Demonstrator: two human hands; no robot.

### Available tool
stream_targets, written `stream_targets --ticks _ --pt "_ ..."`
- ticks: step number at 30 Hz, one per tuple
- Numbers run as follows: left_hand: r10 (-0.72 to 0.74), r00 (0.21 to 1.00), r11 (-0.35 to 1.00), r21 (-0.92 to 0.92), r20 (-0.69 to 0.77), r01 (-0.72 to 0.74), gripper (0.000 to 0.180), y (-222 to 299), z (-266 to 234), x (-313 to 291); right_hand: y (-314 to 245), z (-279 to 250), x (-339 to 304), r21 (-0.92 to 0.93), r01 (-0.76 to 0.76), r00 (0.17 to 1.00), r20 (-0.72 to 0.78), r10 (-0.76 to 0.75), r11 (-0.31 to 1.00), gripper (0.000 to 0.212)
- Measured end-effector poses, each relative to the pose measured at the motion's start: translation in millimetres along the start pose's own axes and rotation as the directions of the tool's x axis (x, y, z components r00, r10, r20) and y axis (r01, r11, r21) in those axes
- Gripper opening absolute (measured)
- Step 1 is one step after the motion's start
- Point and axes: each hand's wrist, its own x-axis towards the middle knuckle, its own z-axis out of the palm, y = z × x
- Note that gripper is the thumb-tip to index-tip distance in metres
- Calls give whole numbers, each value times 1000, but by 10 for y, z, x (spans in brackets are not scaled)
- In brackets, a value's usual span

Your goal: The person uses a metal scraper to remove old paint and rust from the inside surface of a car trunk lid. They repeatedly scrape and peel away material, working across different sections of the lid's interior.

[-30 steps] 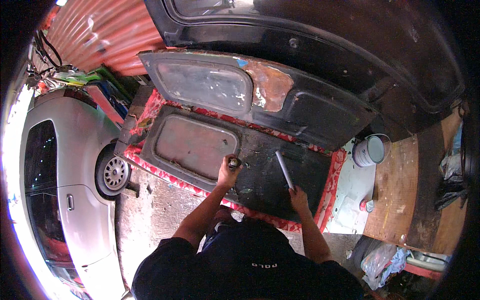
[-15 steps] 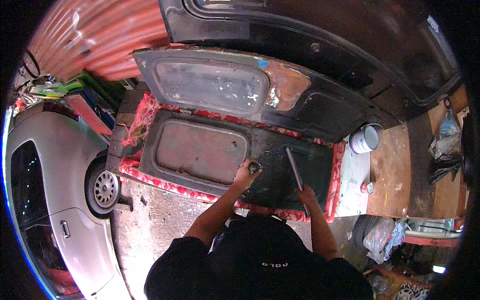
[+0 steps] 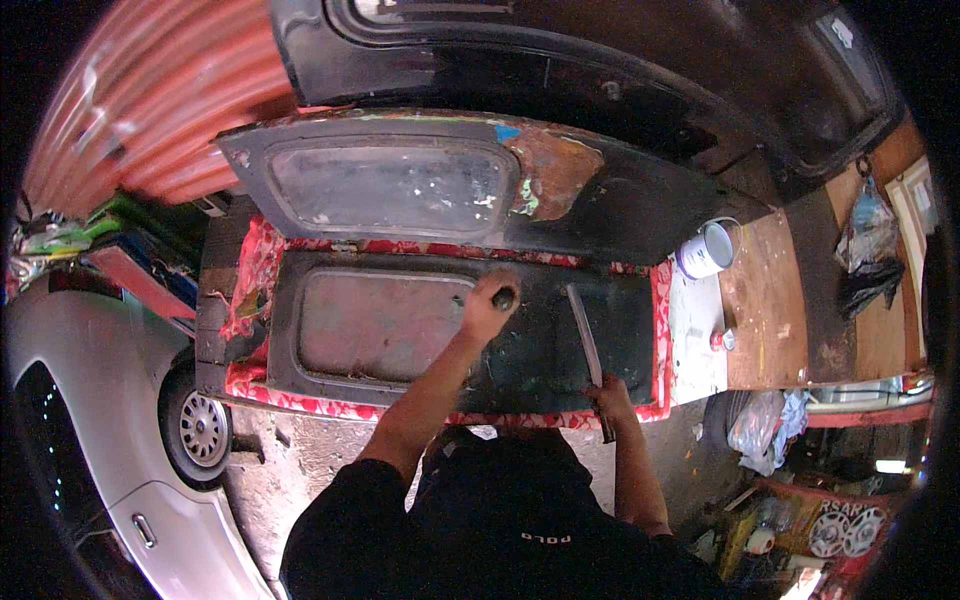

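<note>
A dark panel (image 3: 530, 345) is laid at twelve o'clock from the wearer, a dark rounded object (image 3: 503, 299) being gripped over it by the left hand (image 3: 487, 308) and a long grey bar (image 3: 582, 332) held at one o'clock by the right hand (image 3: 613, 402). Mottled red is exposed in the recess (image 3: 375, 325) at eleven o'clock; the surface is judged partly worked, the remainder unclear.

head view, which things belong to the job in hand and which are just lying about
Seemingly in the job:
dark round-ended object in the left grip
long grey bar in the right grip
flat dark panel

Apparently just about:
handled can
small red-and-white can
hanging bags
silver car
</note>
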Motion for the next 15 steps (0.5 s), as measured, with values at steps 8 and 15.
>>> stream_targets --ticks 8,15 --pt "295 921 910 219 256 -353 42 134 416 743 -165 -356 12 194 -43 998 56 32 980 24" --pt "308 853 864 252 421 -437 44 -137 590 856 -209 -636 252 209 -63 996 68 50 976 25"
